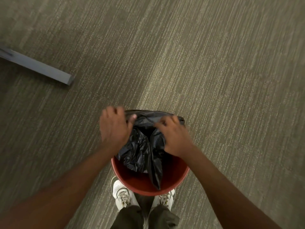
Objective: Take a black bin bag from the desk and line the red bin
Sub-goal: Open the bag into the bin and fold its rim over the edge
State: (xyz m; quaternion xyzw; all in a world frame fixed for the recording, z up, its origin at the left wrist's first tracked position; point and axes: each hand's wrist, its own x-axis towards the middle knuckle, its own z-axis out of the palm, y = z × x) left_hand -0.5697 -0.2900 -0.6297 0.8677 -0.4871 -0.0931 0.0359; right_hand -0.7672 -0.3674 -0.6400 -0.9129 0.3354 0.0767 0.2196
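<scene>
The red bin (pixel 137 185) stands on the carpet right in front of my feet. A crumpled black bin bag (pixel 140 151) hangs inside it, and its mouth is stretched over the bin's far rim. My left hand (pixel 113 128) grips the bag's edge at the far left of the rim. My right hand (pixel 175 138) pinches the bag's edge at the far right. The near half of the rim shows bare red, with a loose fold of the bag trailing down toward it.
Striped grey-brown carpet (pixel 214 80) surrounds the bin. A grey metal furniture foot (pixel 41 68) lies on the floor at the left. My white shoes (pixel 123 195) and dark trouser legs sit just behind the bin.
</scene>
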